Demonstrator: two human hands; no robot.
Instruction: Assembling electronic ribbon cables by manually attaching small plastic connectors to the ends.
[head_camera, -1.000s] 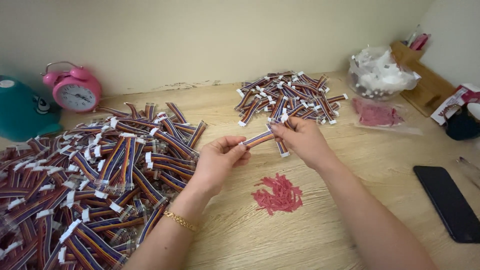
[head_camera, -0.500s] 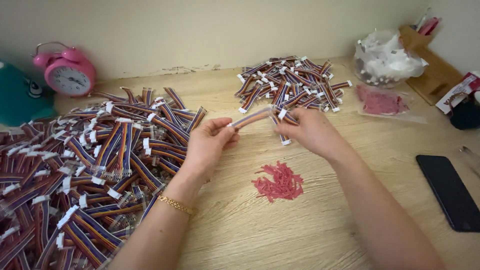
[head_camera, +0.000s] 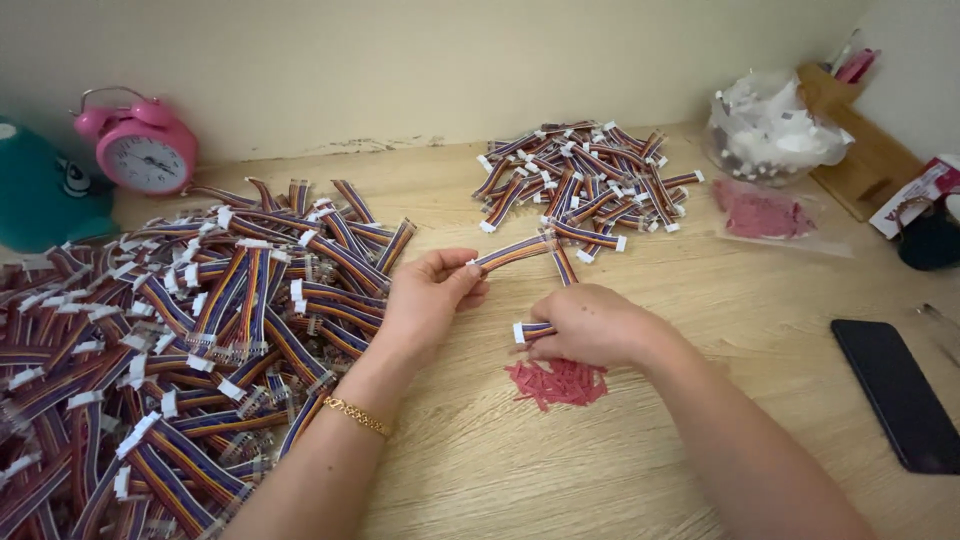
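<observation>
1. Nearest the camera, both forearms are reaching up the wooden desk (head_camera: 600, 470), the left wrist wearing a gold bracelet (head_camera: 356, 416).
2. The right hand (head_camera: 590, 325) is now lying lower than half a second ago, hovering just above the small red pile (head_camera: 557, 382); earlier it was raised beside the left hand, level with it.
3. Its grip is curling closed around one end of a striped ribbon cable (head_camera: 545, 290), a white connector poking out at the thumb side.
4. The left hand (head_camera: 430, 295) is staying roughly where it was, palm turned up, fingers pinching the other end of the same cable, which is bending between the two hands where earlier it was stretched nearly straight.
5. To the left, the big heap of cables (head_camera: 170, 340) is spreading across the desk, touching the left forearm.
6. On the right, a black phone (head_camera: 895, 390) is lying flat.
7. Farther back, a smaller cable pile (head_camera: 580, 185) is sitting just beyond the hands.
8. Against the wall, a pink alarm clock (head_camera: 140, 150) and a clear plastic bag (head_camera: 770, 125) are standing well apart.
</observation>
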